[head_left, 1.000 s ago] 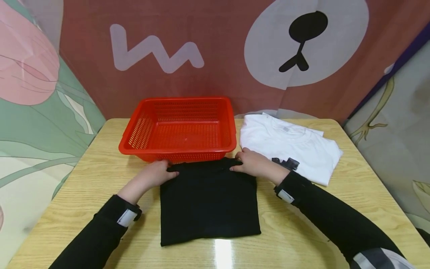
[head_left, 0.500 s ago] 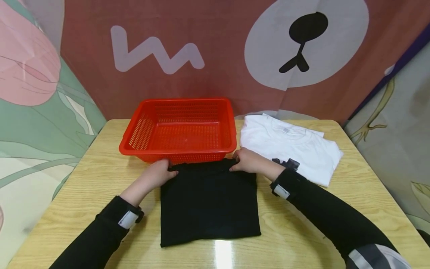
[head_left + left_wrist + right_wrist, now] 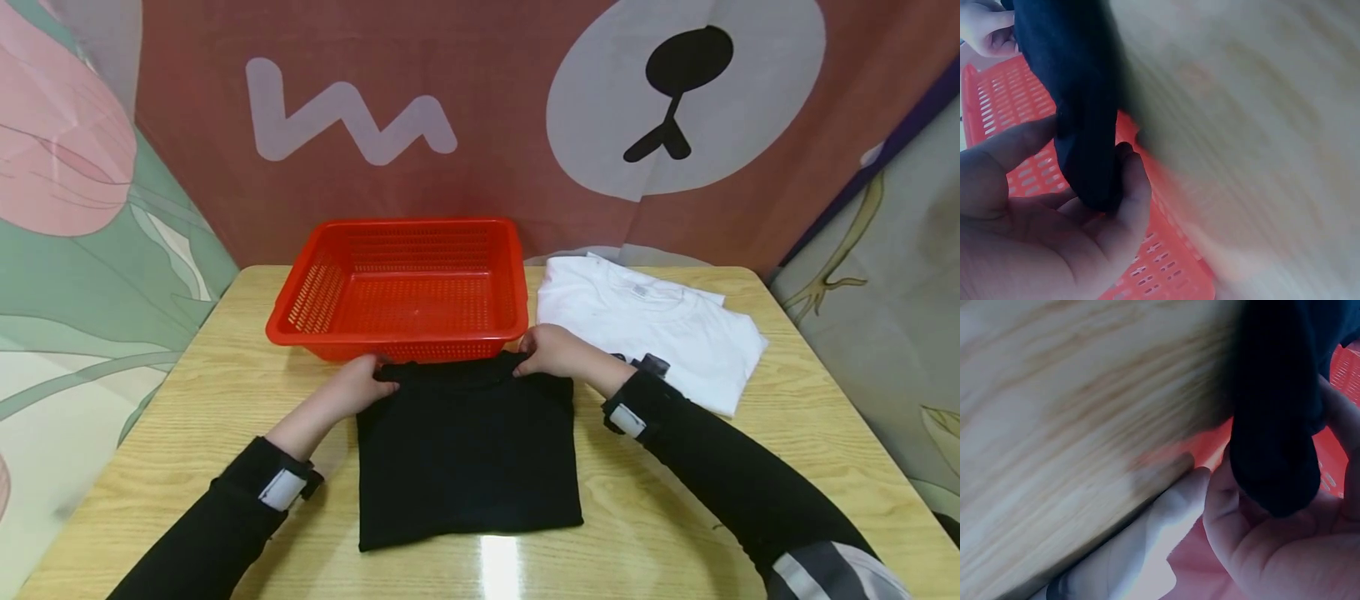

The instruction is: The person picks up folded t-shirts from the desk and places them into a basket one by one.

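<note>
A folded black T-shirt [image 3: 468,458] lies at the middle of the table, its far edge close to the front of the red basket [image 3: 397,340]. My left hand [image 3: 348,387] grips that far edge at its left corner. At the far right corner, my right hand [image 3: 553,352] pinches the cloth. In the left wrist view, the fingers [image 3: 1132,187] curl around the black T-shirt [image 3: 1085,112], thumb on the other side. The right wrist view has the right hand [image 3: 1285,550] wrapped around the lower fold of the black T-shirt [image 3: 1279,444].
A folded white T-shirt [image 3: 648,317] lies at the back right of the wooden table [image 3: 637,533], beside the basket. Behind the table hangs a brown cloth [image 3: 495,108] with a printed bear face.
My right hand has shifted slightly left and up along the shirt's far edge. The left hand and the body of the black T-shirt stay nearly where they were.
</note>
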`<state>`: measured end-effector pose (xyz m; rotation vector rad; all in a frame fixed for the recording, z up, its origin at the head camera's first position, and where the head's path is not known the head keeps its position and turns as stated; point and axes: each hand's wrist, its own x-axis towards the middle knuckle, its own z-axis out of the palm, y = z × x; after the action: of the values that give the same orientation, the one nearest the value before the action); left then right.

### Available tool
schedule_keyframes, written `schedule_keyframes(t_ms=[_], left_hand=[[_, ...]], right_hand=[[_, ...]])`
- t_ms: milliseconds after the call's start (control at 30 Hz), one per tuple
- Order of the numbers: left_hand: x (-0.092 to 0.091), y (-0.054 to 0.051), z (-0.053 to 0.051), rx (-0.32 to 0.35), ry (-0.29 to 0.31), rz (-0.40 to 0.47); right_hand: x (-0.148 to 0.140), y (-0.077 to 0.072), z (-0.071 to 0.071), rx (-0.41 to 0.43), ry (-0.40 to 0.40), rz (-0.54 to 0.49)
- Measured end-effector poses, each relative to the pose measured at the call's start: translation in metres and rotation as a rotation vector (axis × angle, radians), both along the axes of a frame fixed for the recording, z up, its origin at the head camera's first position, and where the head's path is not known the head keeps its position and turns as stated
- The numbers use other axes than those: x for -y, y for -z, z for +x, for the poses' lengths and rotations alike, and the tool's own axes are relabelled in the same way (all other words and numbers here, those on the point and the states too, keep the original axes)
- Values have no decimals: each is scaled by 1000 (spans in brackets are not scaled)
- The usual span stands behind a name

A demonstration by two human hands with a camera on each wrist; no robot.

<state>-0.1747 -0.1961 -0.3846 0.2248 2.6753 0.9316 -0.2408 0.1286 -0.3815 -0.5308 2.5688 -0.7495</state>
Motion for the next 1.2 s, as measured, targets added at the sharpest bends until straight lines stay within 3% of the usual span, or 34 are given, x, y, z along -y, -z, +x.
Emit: schedule_keyframes(t_ms=[167, 500, 733, 833, 1033, 1200], left_hand=[[1, -6, -2, 3, 26, 43], [-1, -14, -1, 6, 69, 54], [0, -19, 5, 4, 59, 73], [0, -20, 6, -3, 56, 74], [0, -19, 7, -32, 109, 60], [-4, -20, 12, -77, 113, -40]], right_hand=[[0, -4, 1, -18, -13, -10], [-2, -2, -1, 56, -69, -69], [-4, -5, 0, 120, -15, -132], [-4, -5, 1, 98, -12, -135], [-1, -5, 7, 46, -36, -153], [-1, -9, 19, -50, -53, -96]])
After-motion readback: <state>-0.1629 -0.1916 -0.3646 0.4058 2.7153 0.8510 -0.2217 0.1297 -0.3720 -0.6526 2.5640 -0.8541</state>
